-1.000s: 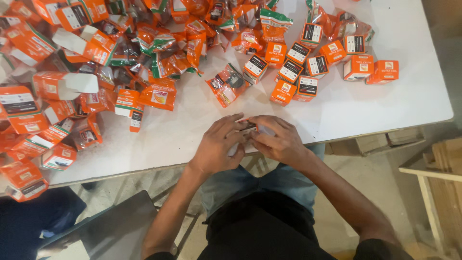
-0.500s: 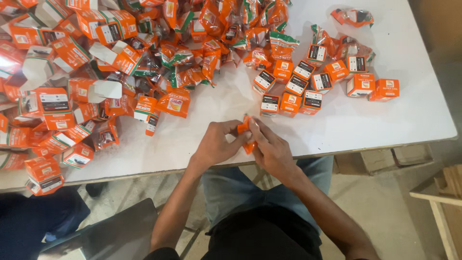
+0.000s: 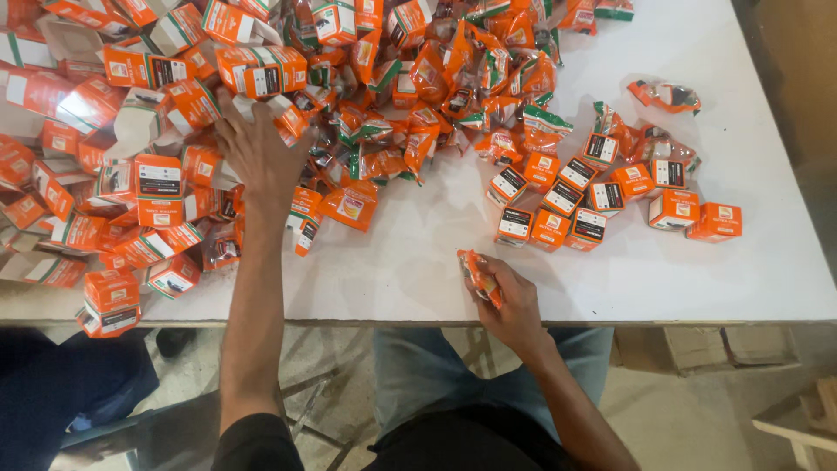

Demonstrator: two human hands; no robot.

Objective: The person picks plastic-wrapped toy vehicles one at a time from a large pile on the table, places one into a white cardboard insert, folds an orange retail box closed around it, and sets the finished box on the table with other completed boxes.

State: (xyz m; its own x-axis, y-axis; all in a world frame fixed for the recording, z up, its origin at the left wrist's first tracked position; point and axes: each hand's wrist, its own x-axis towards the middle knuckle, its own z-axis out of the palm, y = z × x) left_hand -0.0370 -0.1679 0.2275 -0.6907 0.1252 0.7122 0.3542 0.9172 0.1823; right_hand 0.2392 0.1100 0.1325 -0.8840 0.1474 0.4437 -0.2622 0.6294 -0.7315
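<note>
1. The fingers (image 3: 488, 277) of the right hand (image 3: 513, 305) are closing around a small orange packet (image 3: 479, 276), pinching it near the front edge of the white desk (image 3: 410, 270).
2. The left hand (image 3: 260, 155) is reaching far forward into the pile of orange boxes (image 3: 157, 187); its fingers (image 3: 228, 112) are spreading flat over the boxes, and I cannot tell whether they are gripping one.
3. The orange packet is sitting just above the desk surface, well apart from the left hand.
4. A loose heap of orange-and-green sachets (image 3: 436, 96) is lying behind and between the two hands.
5. A cluster of small closed boxes (image 3: 567, 205) is standing in rough rows just beyond the right hand, with two more boxes (image 3: 693, 214) resting to the right.
6. The person is sitting at the desk edge, blue trousers (image 3: 418, 375) showing below it.
</note>
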